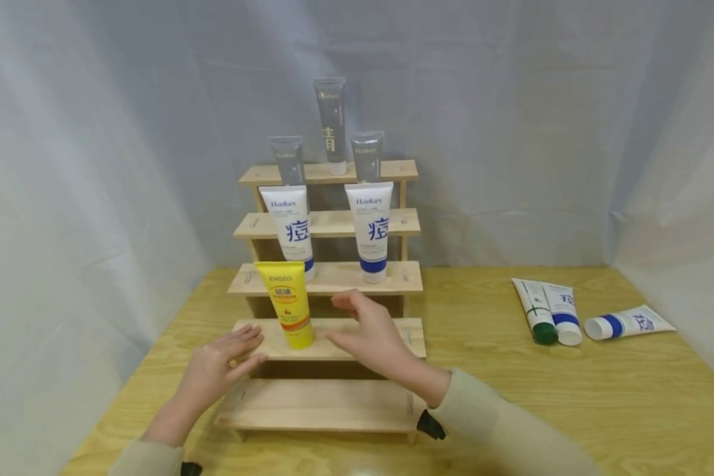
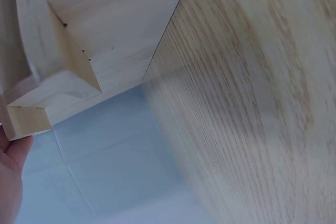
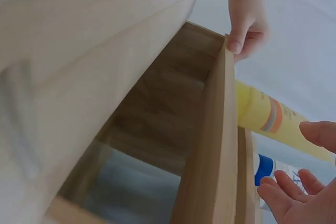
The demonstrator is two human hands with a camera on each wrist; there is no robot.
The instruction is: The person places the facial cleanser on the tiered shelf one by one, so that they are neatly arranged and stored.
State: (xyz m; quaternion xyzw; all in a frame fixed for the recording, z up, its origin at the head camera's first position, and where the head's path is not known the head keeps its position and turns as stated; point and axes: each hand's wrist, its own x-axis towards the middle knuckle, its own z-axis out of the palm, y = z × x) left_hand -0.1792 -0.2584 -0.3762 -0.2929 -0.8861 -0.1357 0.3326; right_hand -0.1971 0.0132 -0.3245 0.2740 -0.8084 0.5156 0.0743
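A yellow squeeze tube [image 1: 288, 305] stands cap down on the second step from the bottom of a wooden tiered display stand [image 1: 321, 404]. My left hand [image 1: 217, 363] grips the left end of that step, thumb at the front edge and fingers over the top. In the right wrist view, the left hand [image 3: 249, 22] shows at the board's corner, beside the yellow tube [image 3: 270, 116]. To the tube's right is my right hand [image 1: 377, 340], apart from it, with fingers and thumb spread and nothing between them. The right wrist view also shows its fingers [image 3: 283, 187] loosely extended.
Two white tubes with blue bands [image 1: 371, 231] stand one step higher. Several grey tubes [image 1: 333, 125] stand on the upper steps. On the table [image 1: 476, 410] at the right lie a white tube with a green cap [image 1: 535, 307] and two white-and-blue tubes [image 1: 627, 324]. Pale curtains [image 1: 512, 132] enclose the table.
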